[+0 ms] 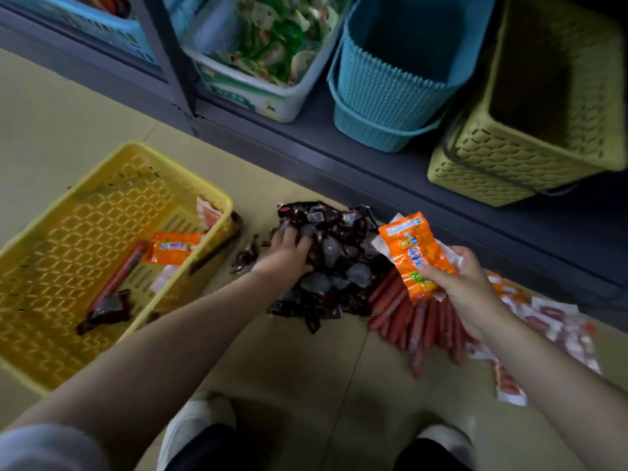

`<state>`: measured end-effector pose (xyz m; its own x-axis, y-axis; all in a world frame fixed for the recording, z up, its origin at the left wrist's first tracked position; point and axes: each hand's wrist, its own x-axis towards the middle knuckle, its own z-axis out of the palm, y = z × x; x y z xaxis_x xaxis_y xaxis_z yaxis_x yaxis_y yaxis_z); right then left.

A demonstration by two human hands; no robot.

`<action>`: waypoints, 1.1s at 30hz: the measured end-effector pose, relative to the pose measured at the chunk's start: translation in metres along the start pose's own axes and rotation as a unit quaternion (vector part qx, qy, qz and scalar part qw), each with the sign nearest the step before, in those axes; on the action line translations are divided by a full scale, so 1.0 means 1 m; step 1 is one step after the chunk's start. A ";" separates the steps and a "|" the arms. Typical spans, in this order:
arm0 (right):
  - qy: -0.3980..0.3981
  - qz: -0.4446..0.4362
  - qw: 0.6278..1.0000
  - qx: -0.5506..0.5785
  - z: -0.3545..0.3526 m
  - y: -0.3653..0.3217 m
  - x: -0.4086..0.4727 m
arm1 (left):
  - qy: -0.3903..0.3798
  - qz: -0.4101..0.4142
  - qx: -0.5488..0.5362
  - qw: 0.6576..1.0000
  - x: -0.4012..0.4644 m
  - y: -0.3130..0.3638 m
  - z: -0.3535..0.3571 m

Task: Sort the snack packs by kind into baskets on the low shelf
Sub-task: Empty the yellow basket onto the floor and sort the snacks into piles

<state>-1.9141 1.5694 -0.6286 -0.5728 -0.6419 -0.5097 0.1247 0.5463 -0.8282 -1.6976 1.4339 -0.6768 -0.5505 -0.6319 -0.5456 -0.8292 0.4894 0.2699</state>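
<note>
My right hand (470, 283) grips an orange snack pack (416, 253), with a white pack behind it, above a row of red sausage sticks (418, 321) on the floor. My left hand (287, 251) reaches into a heap of dark red snack packs (333, 266), fingers curled down among them. A yellow basket (40, 300) on the floor at the left holds another orange pack (173, 246), a red sausage stick (119, 277) and a dark pack (108, 309). On the low shelf stand a blue basket (387, 93) and an olive-green basket (530, 144).
A white tub (272, 100) full of green and white packs stands on the shelf left of the blue basket. White and red packs (557, 328) lie spread on the floor at the right. My shoes (200, 423) show at the bottom edge. The shelf's dark front edge (373, 175) runs diagonally.
</note>
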 end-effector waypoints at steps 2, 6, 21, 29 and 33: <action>0.034 0.001 0.999 0.025 -0.026 0.022 -0.004 | -0.015 -0.042 0.050 0.998 0.003 0.011 0.000; 0.141 0.035 0.988 0.047 -0.077 0.068 -0.008 | 0.034 0.017 0.189 0.981 -0.001 0.049 -0.006; 0.204 -0.184 0.753 -0.598 -0.125 0.128 0.018 | -0.011 0.348 0.289 0.892 0.025 0.144 0.029; -0.038 -0.182 0.650 -0.737 -0.132 0.162 0.029 | -0.118 0.337 0.429 0.830 0.023 0.128 0.062; -0.038 -0.181 0.652 -0.736 -0.148 0.166 0.023 | -0.125 0.301 0.394 0.860 0.023 0.130 0.069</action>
<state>-2.0263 1.7253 -0.7437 -0.3009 -0.8662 -0.3989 -0.9509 0.2409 0.1941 -1.8111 1.5239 -0.7090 -0.7379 -0.0218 -0.6746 -0.0255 0.9997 -0.0045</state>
